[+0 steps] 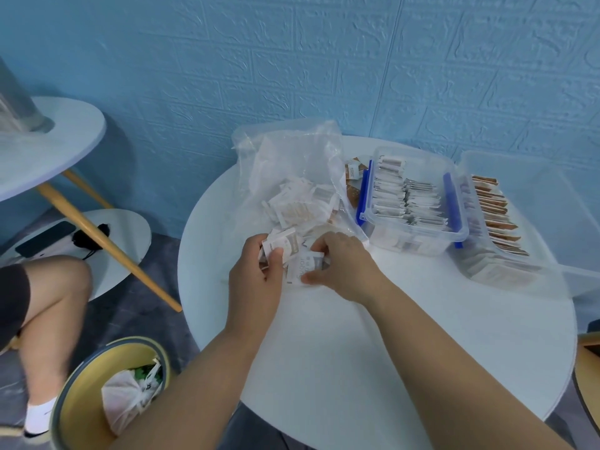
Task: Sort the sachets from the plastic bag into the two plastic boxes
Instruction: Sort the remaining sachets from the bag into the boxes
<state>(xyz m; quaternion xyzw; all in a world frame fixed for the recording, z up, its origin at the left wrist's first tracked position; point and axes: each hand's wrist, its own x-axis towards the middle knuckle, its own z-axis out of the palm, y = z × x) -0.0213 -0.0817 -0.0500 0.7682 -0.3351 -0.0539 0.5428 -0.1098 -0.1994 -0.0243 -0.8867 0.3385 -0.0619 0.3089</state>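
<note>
Head view, left hand (pixel 256 282) gripping sachets (pixel 281 244), right hand (pixel 345 267) pinching

I see a smooth, matt white table top (pixel 357 352) and a bag (pixel 292 151) of thin clear plastic, crinkled and shiny. The left box (pixel 418 243) and right box (pixel 552 190) look like hard clear plastic, the left with glossy blue clips (pixel 453 203), and the sachets (pixel 292 209) like matt paper. The wall (pixel 324 60) is rough and embossed like brick; the side table's leg (pixel 107 245) is bare wood.
</note>
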